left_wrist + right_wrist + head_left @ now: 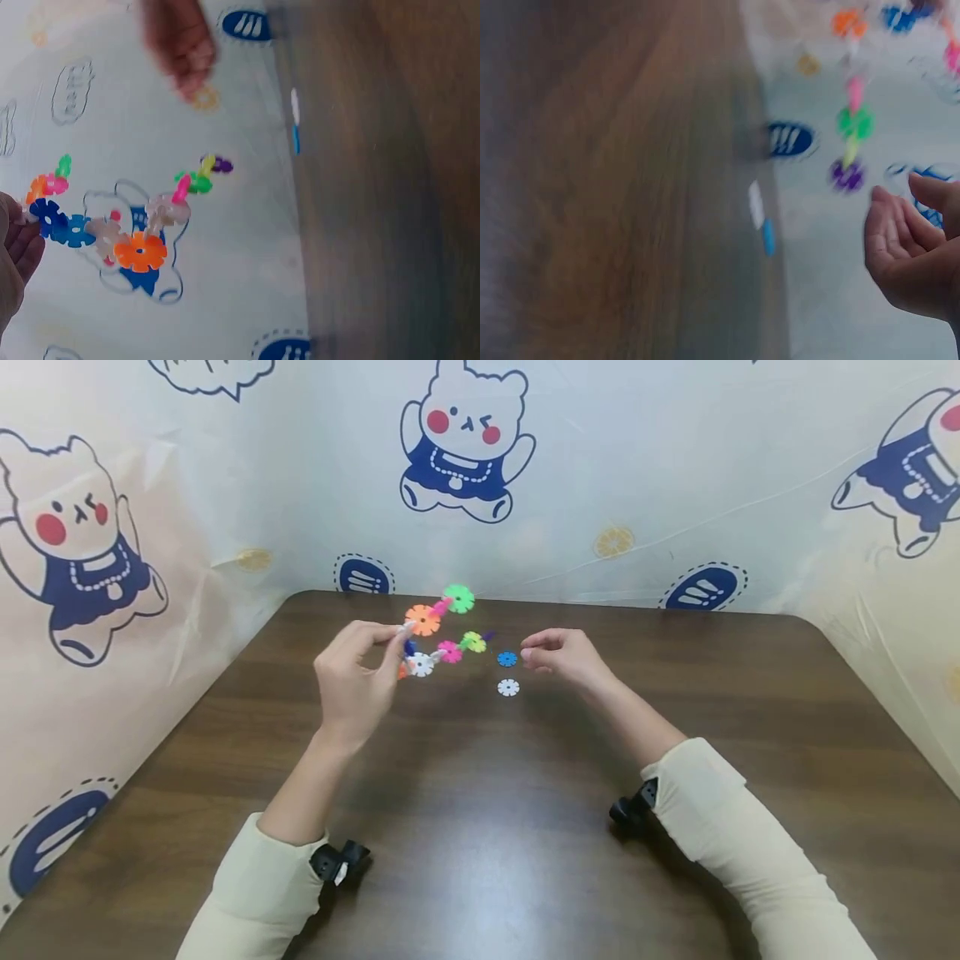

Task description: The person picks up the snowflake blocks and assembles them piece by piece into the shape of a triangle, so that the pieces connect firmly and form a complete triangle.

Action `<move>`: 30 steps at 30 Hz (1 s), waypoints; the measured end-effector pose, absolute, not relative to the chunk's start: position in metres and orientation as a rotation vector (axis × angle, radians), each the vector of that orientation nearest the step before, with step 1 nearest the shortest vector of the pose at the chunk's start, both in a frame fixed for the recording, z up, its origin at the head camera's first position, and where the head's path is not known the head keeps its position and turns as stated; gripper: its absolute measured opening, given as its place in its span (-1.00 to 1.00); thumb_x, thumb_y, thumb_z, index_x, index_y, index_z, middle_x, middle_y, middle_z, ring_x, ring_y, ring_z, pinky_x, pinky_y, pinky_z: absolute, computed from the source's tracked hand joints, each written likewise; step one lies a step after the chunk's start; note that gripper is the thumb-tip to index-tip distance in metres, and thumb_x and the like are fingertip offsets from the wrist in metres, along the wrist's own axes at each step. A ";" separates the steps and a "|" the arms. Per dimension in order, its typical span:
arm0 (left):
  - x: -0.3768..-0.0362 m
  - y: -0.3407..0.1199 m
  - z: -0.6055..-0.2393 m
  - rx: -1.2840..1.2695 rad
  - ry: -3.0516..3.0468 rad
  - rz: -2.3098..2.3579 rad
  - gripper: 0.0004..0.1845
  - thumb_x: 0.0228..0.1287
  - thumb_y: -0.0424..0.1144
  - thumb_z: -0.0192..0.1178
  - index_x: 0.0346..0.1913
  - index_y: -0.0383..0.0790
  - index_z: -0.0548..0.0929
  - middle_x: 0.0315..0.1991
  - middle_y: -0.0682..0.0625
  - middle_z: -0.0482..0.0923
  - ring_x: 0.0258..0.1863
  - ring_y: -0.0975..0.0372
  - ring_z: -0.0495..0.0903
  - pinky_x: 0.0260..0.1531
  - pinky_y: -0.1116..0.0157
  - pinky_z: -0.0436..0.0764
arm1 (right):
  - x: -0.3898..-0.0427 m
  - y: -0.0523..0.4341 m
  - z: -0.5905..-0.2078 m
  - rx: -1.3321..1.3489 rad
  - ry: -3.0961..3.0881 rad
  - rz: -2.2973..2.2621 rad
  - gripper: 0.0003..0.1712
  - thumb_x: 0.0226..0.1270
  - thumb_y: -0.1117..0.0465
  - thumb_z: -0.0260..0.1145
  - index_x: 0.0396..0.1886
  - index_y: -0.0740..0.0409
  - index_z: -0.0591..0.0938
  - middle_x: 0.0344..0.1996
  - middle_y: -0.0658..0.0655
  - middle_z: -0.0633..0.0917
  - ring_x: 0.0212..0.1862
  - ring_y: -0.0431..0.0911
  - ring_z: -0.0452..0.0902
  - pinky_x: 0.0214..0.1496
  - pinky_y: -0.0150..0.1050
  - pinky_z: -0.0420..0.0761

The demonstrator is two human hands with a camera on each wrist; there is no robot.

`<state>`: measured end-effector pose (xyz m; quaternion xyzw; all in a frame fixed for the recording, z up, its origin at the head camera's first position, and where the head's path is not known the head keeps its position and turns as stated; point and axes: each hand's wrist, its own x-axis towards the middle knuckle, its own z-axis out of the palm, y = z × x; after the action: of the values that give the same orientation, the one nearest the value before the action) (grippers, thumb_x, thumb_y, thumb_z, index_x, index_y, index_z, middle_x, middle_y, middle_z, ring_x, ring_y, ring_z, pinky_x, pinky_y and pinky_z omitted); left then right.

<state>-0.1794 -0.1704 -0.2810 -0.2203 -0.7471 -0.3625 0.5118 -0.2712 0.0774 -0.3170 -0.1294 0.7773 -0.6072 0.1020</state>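
Note:
My left hand (354, 681) pinches a chain of interlocking plastic snowflake discs (423, 620) and holds it up above the table. Orange, pink, green, white, blue and yellow discs show in it, with a purple disc (847, 175) at one end. The chain bends, and both of its free parts reach away from the fingers. My right hand (566, 656) hovers to the right of the chain, fingers loosely bent and thumb apart from them in the right wrist view, with nothing visible between them. Near it on the tabletop lie a loose blue disc (507, 658) and a loose white disc (508, 687).
The brown wooden table (480, 827) ends at a pale backdrop sheet (315, 468) printed with cartoon bears, which rises behind it and along both sides. A black wrist camera (341, 862) is strapped on the left sleeve, another camera (633, 808) on the right sleeve.

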 end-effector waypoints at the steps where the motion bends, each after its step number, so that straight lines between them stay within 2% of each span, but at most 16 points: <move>1: -0.179 -0.174 -0.280 -0.505 -1.789 -0.875 -0.84 0.15 -0.38 0.26 -0.43 -0.49 0.65 -0.45 -0.22 0.62 -0.45 0.05 0.58 -0.29 0.43 0.51 | -0.277 0.076 -0.322 -0.390 2.332 -1.710 -0.65 0.22 0.29 0.28 -0.04 0.41 0.56 -0.21 0.30 0.64 -0.19 0.05 0.61 -0.01 -0.09 0.54; 4: -0.177 -0.183 -0.278 -0.431 -1.770 -0.877 -0.84 0.15 -0.38 0.26 -0.42 -0.50 0.66 -0.45 -0.23 0.62 -0.45 0.04 0.58 -0.27 0.46 0.49 | -0.294 0.070 -0.337 -0.428 2.431 -1.468 -0.65 0.20 0.25 0.31 -0.05 0.36 0.58 -0.18 0.25 0.63 -0.15 0.05 0.58 -0.04 -0.15 0.55; 6: -0.177 -0.187 -0.276 -0.395 -1.757 -0.875 -0.86 0.13 -0.40 0.27 -0.42 -0.50 0.66 -0.46 -0.23 0.62 -0.45 0.03 0.58 -0.27 0.48 0.48 | -0.302 0.067 -0.345 -0.464 2.491 -1.317 -0.66 0.19 0.22 0.32 -0.07 0.31 0.61 -0.19 0.20 0.65 -0.18 0.00 0.58 -0.10 -0.20 0.56; 12: -0.179 -0.195 -0.271 -0.338 -1.706 -0.875 -0.90 0.07 -0.45 0.30 -0.45 -0.50 0.66 -0.48 -0.22 0.63 -0.48 0.02 0.57 -0.29 0.50 0.47 | -0.316 0.055 -0.358 -0.550 2.617 -1.009 -0.67 0.12 0.19 0.38 -0.12 0.25 0.66 -0.36 0.09 0.68 -0.34 -0.11 0.47 -0.30 -0.31 0.45; 20: -0.179 -0.197 -0.267 -0.304 -1.723 -0.880 -0.88 0.07 -0.43 0.31 -0.44 -0.49 0.66 -0.48 -0.21 0.63 -0.46 0.03 0.57 -0.30 0.50 0.44 | -0.319 0.045 -0.361 -0.636 2.687 -0.809 -0.63 -0.04 0.23 0.48 -0.18 0.23 0.66 -0.45 0.04 0.61 -0.32 -0.12 0.42 -0.27 -0.32 0.40; 30: -0.181 -0.193 -0.272 -0.338 -1.735 -0.902 -0.90 0.07 -0.47 0.30 -0.45 -0.50 0.65 -0.48 -0.21 0.62 -0.46 0.02 0.57 -0.29 0.50 0.47 | -0.317 0.046 -0.363 -0.646 2.699 -0.807 -0.72 -0.06 0.26 0.48 -0.30 0.20 0.66 -0.49 0.02 0.57 -0.35 -0.12 0.41 -0.28 -0.32 0.38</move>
<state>-0.1815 -0.1925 -0.2717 -0.1425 -0.7319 -0.3808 0.5468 -0.3171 0.0456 -0.3635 -0.2216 0.9265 -0.2771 0.1255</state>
